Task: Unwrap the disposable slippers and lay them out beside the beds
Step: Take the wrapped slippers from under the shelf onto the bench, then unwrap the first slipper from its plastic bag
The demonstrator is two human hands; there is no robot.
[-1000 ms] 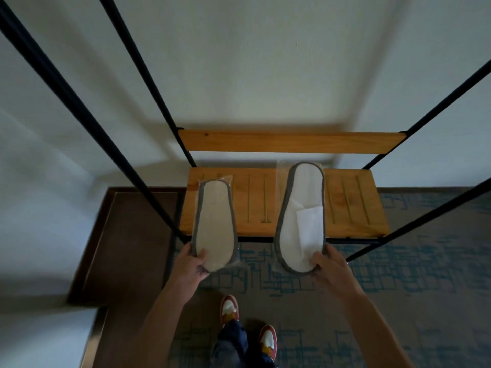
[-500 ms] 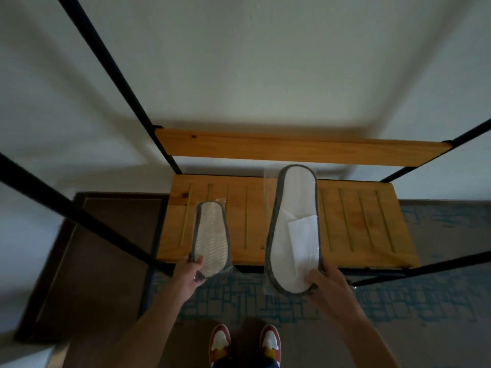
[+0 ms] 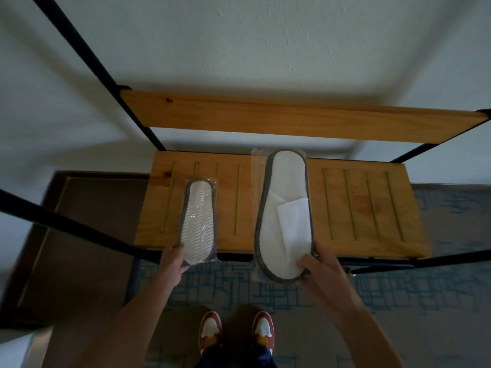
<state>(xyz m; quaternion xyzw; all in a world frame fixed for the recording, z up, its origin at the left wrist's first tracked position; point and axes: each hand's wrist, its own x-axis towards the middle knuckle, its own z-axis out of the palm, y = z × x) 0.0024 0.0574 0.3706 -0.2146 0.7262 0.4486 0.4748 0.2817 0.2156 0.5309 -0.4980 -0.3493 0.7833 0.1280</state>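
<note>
Two white disposable slipper packs with grey trim, each in clear plastic wrap, are held over a low wooden rack. My left hand (image 3: 174, 260) grips the near end of the smaller-looking pack (image 3: 198, 221), its ribbed sole facing up. My right hand (image 3: 320, 264) holds the near end of the larger-looking pack (image 3: 284, 208), which shows the insole and a folded white strap. Both packs point away from me, above the slatted lower shelf (image 3: 358, 205).
The rack has black metal bars (image 3: 87, 49) and an upper wooden board (image 3: 292, 119) against a white wall. A dark brown floor panel (image 3: 79, 235) lies at left, patterned blue-grey carpet (image 3: 425, 301) under the rack. My red-and-white shoes (image 3: 236, 330) stand just below.
The view has closed in on the rack. Both hands still hold their packs; the left pack has dropped lower toward the shelf and looks smaller, sole up.
</note>
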